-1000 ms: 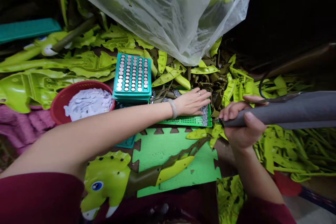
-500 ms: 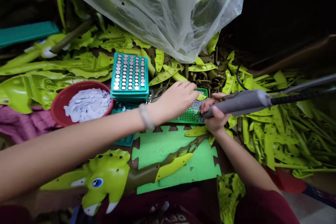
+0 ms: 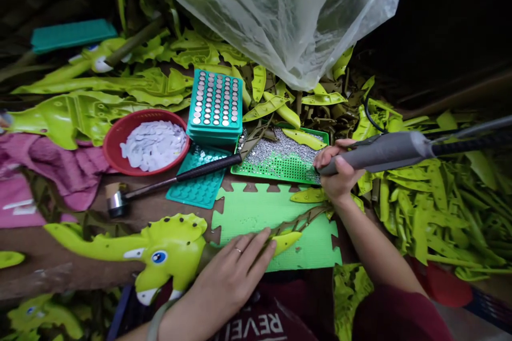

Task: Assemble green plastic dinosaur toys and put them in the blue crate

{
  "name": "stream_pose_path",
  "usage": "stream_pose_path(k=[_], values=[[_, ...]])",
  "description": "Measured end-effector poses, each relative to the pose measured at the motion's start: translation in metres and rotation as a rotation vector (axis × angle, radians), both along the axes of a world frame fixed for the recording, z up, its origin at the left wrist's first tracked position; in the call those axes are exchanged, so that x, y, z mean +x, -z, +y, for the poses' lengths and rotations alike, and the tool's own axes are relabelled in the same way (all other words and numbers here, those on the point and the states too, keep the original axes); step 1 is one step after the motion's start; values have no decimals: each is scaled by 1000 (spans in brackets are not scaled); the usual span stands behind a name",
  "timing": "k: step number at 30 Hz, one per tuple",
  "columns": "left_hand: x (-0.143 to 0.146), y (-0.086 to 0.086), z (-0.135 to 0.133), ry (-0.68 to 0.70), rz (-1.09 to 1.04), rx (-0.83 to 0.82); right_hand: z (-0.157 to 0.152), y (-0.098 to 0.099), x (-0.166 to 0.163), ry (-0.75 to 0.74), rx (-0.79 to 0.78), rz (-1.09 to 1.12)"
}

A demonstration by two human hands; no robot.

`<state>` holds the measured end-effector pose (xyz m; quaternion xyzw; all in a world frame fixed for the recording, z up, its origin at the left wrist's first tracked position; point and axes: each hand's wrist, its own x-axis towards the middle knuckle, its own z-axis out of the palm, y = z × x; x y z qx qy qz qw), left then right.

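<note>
My right hand point(image 3: 340, 173) is wrapped round a grey electric screwdriver point(image 3: 378, 154) with a cord. Its front end is at the right edge of a green perforated basket point(image 3: 276, 170) holding many small screws point(image 3: 272, 148). A yellow-green plastic piece point(image 3: 306, 138) lies on top of the screws. My left hand point(image 3: 228, 272) rests flat, fingers stretched, over the neck of a yellow-green dinosaur-headed toy point(image 3: 172, 253). Under its fingertips is a yellow-green side piece point(image 3: 288, 242) of that toy. The toy's brown end lies on a green foam mat point(image 3: 240, 213).
A hammer point(image 3: 156, 186) lies left of the basket beside teal trays of button cells point(image 3: 216, 101). A red bowl point(image 3: 116, 157) holds white pieces. Piled yellow-green parts point(image 3: 424, 208) cover the right side, and a plastic bag point(image 3: 280, 16) hangs over the back.
My left hand has moved from above the screw basket down onto the toy, uncovering the hammer and basket. My right hand still grips the screwdriver at the basket. The view has shifted slightly.
</note>
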<state>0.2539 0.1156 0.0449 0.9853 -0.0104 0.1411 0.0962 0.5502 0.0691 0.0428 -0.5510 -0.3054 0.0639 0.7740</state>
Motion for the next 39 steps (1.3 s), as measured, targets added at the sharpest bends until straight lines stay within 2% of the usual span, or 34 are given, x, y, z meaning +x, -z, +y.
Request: stream_pose_path(k=[7,13,17,20,23,24,26,28,31,34,39], values=[[-7,1,-7,-21,-18,23,0,2,-1,0,48,-20],[-2,7,-11,-61,-79,7,3,4,-2,66,-18,7],[5,13,-18,-142,-145,8,10,2,-2,82,-29,6],[10,18,-22,-193,-208,-23,5,-17,-12,109,46,-18],[12,19,-22,-203,-236,-32,-24,-49,-44,119,109,-61],[12,18,-22,-201,-234,-34,-37,-60,-58,77,84,-69],[12,17,-21,-193,-217,-47,-64,-77,-87,-93,-63,-60],[12,16,-20,-188,-201,-65,-84,-85,-110,-238,-178,-52],[11,15,-20,-186,-193,-73,-95,-80,-128,-303,-208,-48],[9,15,-20,-181,-178,-62,-89,-63,-132,-314,-227,-75],[7,15,-19,-152,-131,-40,-69,-35,-127,-386,-115,-275]])
